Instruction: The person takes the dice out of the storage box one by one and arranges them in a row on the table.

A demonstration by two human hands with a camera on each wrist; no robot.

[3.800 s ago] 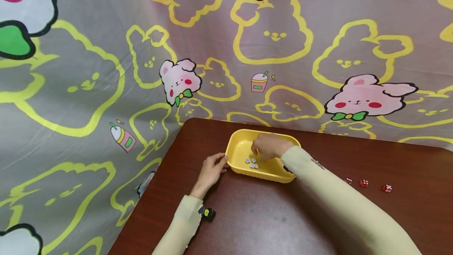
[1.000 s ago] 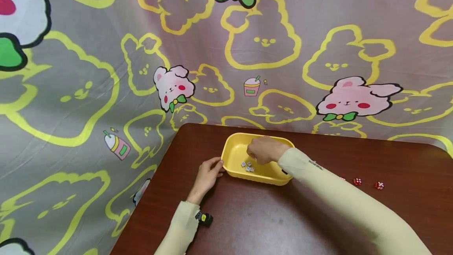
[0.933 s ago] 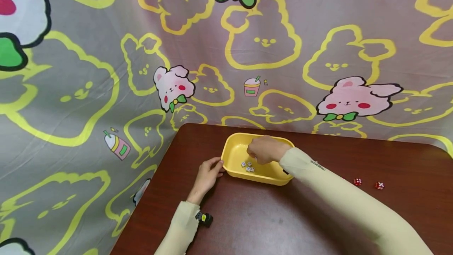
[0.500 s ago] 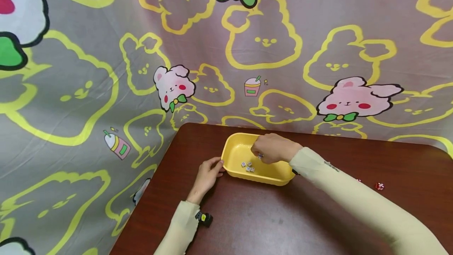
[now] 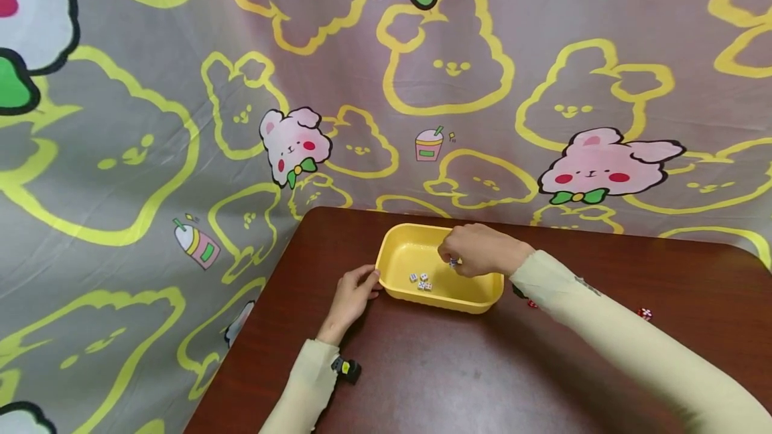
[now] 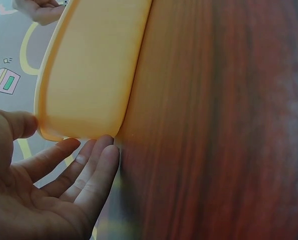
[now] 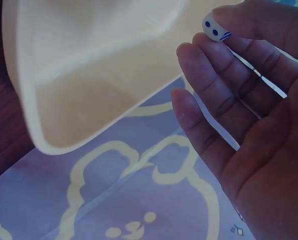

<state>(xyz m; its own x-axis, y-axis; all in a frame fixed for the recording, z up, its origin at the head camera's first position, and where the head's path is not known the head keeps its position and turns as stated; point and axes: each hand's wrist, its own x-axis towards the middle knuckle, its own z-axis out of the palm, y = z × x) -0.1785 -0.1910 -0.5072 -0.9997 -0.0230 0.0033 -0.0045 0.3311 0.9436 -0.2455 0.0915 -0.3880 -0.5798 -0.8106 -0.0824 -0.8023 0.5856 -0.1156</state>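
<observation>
My left hand [image 5: 352, 297] holds the left end of a yellow plastic tray [image 5: 398, 253], thumb at the rim and fingertips against the outside wall, as the left wrist view shows. Above the tray's right part, my right hand [image 5: 479, 250] pinches a white die [image 7: 215, 27] with dark pips between thumb and fingers. The other fingers of that hand are extended in the right wrist view. Several white dice [image 5: 422, 281] lie grouped on the tray floor, left of the right hand.
On the dark wooden table [image 5: 422, 367], a red die [image 5: 645, 314] lies at the right, beyond the right sleeve. Another red thing [image 5: 533, 303] peeks out by the right wrist, mostly covered. A patterned curtain [image 5: 482, 86] stands behind the table and along its left side.
The right hand has risen a little and moved right over the tray with the white die. Its sleeve now covers red dice seen earlier. The left hand keeps its place on the tray.
</observation>
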